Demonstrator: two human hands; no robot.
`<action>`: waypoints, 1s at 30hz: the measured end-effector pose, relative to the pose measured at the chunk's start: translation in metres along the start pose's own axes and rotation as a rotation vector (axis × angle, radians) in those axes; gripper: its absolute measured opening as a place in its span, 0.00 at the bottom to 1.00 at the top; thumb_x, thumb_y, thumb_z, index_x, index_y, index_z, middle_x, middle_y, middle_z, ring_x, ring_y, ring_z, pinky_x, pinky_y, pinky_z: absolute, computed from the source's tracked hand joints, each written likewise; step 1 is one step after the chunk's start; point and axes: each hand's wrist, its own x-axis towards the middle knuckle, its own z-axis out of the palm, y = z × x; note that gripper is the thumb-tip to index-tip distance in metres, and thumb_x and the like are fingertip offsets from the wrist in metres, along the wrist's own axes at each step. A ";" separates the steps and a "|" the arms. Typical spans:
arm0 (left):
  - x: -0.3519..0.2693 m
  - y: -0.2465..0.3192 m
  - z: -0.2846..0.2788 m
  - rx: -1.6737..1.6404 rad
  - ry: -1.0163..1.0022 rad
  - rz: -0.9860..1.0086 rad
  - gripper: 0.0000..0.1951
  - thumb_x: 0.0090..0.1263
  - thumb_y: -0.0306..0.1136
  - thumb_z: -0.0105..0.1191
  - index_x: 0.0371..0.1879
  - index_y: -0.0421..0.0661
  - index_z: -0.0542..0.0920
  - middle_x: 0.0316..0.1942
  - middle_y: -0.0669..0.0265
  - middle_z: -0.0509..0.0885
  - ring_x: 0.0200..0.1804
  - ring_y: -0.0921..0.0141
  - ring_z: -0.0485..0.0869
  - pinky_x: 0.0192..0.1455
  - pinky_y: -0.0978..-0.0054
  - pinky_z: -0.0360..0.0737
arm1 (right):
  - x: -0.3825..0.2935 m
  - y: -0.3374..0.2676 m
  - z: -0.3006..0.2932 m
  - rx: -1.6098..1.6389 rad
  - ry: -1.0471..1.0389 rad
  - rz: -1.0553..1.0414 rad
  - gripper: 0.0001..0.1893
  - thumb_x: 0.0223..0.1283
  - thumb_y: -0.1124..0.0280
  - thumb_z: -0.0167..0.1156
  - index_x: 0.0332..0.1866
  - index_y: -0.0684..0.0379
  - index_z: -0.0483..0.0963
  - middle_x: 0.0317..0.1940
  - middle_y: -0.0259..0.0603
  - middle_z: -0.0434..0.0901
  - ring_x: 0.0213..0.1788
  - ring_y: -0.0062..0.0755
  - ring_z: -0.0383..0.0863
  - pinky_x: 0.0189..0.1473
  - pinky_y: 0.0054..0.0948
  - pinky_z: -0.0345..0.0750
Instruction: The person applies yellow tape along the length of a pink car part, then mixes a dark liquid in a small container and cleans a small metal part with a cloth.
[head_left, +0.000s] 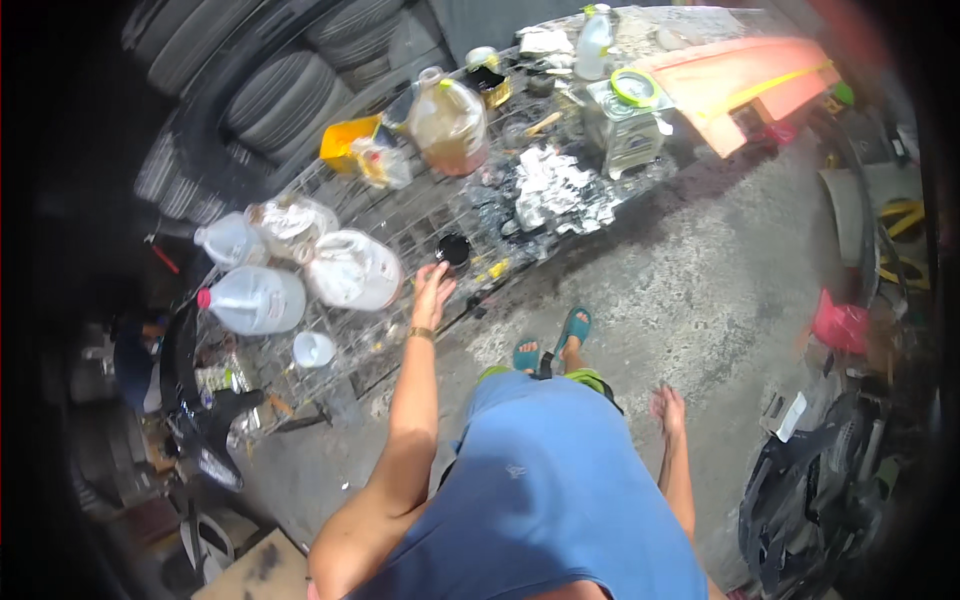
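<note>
My left hand reaches over the front edge of a stained grid-topped workbench, its fingertips at the near rim of a small cup of black liquid. Whether the fingers grip the cup cannot be told. To its left lies a plastic jug with a whitish coating. Crumpled, paint-smeared foil or paper lies to the right of the cup. My right hand hangs over the concrete floor at my right side, slightly blurred, with nothing seen in it.
Translucent jugs and a white plastic cup occupy the bench's left part. Farther back stand a jug of amber liquid, a yellow container and a square metal can. An orange panel extends past the right end. Tires are stacked behind.
</note>
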 end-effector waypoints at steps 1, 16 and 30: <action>-0.003 0.002 0.005 0.003 0.031 -0.011 0.24 0.64 0.39 0.63 0.53 0.47 0.67 0.51 0.60 0.77 0.52 0.64 0.78 0.55 0.67 0.79 | 0.000 -0.046 0.014 0.032 -0.052 -0.043 0.33 0.66 0.46 0.50 0.65 0.63 0.63 0.54 0.43 0.77 0.46 0.31 0.78 0.45 0.29 0.76; -0.002 -0.018 0.000 0.139 0.312 0.097 0.28 0.65 0.39 0.62 0.61 0.48 0.67 0.60 0.66 0.72 0.60 0.64 0.72 0.57 0.63 0.73 | -0.025 -0.287 0.110 0.584 -1.009 -0.147 0.48 0.60 0.26 0.24 0.73 0.57 0.54 0.72 0.40 0.56 0.71 0.39 0.58 0.69 0.43 0.59; -0.113 -0.080 0.002 -0.001 0.707 0.259 0.23 0.69 0.48 0.55 0.55 0.45 0.72 0.48 0.66 0.78 0.45 0.70 0.82 0.41 0.74 0.79 | 0.197 -0.093 -0.042 -0.616 -0.451 0.158 0.31 0.68 0.54 0.49 0.69 0.63 0.59 0.64 0.49 0.67 0.59 0.45 0.74 0.53 0.43 0.74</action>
